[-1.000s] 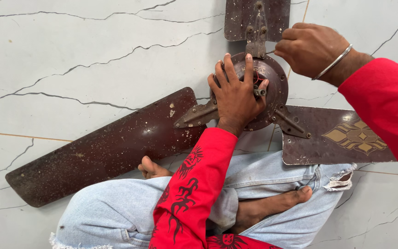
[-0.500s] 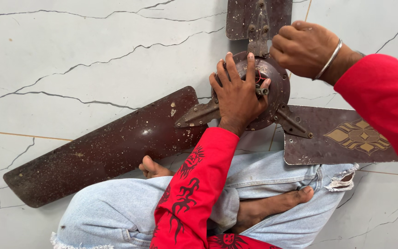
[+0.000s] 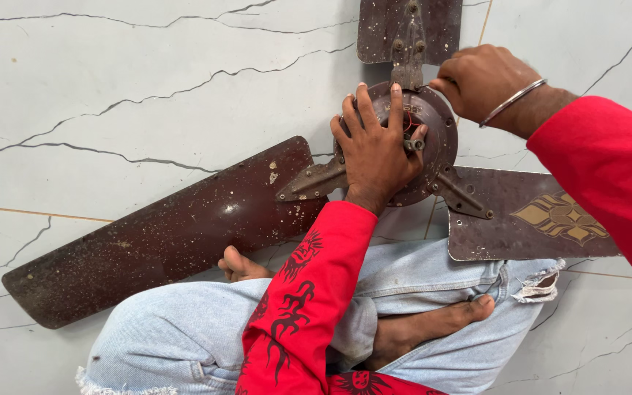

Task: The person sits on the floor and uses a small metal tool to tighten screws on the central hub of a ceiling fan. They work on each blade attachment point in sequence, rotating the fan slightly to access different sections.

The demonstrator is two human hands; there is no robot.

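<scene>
Roughly, from the head view I see:
Fan: hub [image 3: 433, 139] lies on the tiled floor [image 3: 111, 88], just past my crossed legs [image 3: 184, 329] — three brown blades [image 3: 162, 234] spread out.
Left hand [image 3: 378, 150]: fingers spread, flat on the hub.
Right hand [image 3: 484, 80]: fingers curled together at the hub's upper rim — what it grips, I cannot tell.

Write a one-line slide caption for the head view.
Seated cross-legged on a marble floor, the left hand presses a brown ceiling fan's hub while the right hand works at its rim.
</scene>
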